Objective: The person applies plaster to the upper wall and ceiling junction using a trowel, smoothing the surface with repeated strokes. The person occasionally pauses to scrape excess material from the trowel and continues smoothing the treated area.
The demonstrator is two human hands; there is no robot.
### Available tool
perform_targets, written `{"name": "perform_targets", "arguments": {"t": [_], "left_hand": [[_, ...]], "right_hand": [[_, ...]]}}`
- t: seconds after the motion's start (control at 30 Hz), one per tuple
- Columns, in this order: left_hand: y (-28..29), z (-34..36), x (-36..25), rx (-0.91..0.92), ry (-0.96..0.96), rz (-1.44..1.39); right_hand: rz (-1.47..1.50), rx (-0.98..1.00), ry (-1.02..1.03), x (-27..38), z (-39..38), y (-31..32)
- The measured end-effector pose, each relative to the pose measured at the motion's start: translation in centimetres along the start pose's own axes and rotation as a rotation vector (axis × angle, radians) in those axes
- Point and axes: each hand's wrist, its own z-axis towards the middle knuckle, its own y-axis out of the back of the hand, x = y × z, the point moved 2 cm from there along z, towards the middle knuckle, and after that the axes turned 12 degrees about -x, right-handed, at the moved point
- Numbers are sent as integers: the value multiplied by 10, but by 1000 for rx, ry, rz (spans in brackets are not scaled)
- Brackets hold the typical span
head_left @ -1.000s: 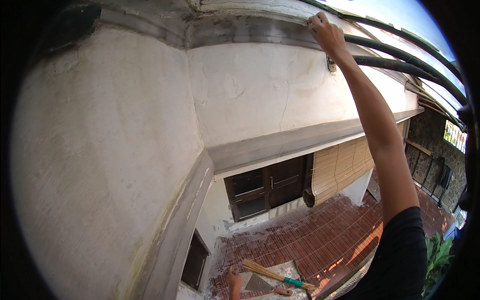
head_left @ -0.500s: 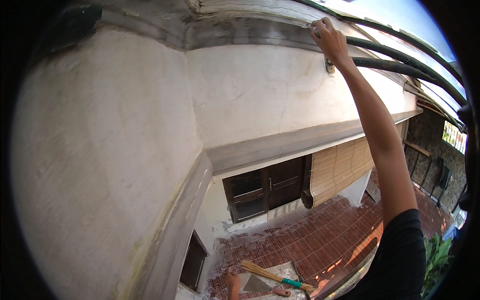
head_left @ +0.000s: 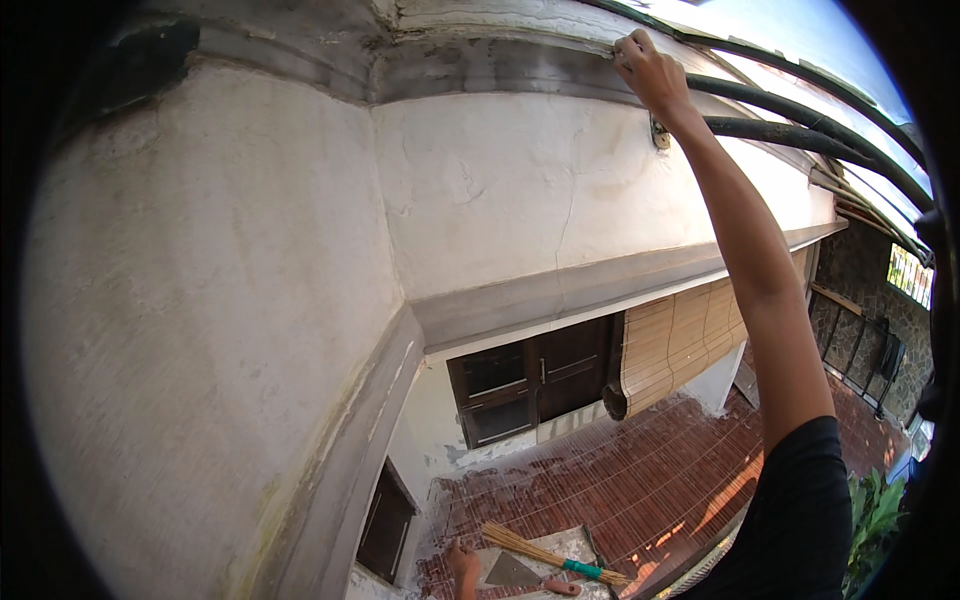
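My right hand (head_left: 652,72) is raised high at the end of a stretched arm. Its fingers are closed against the upper edge of the grey wall moulding (head_left: 520,66); whatever they grip is hidden behind them. Low in the picture, my left hand (head_left: 463,560) is curled closed, and what it may hold cannot be made out. Just right of it, a trowel (head_left: 512,570) with a wooden handle lies on a pale, stained board (head_left: 572,541). Across that board rests a stick broom (head_left: 530,546) bound with green.
Dark poles (head_left: 790,130) run out from the wall beside my right hand. A cracked off-white wall (head_left: 500,190) fills the middle, above a lower grey ledge (head_left: 570,287). Below are a rolled bamboo blind (head_left: 680,335), dark wooden shutters (head_left: 535,378) and red floor tiles (head_left: 640,465).
My right hand has shifted slightly left along the moulding, still closed. My left hand, the trowel and the broom stay nearly where they were.
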Motion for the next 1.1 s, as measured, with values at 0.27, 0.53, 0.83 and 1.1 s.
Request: {"name": "perform_targets", "arguments": {"t": [0.27,0.53,0.83,1.1], "left_hand": [[9,-8,-10,46,64,-37],[12,-10,-12,90,102,-44],[0,0,0,-3,27,-59],[-11,9,13,-16,-8,-55]], "right_hand": [[28,23,-14,-10,-20,1],[35,-92,115,-13,-17,5],[-5,-8,90,-14,-16,2],[2,-44,125,-3,-7,3]]}}
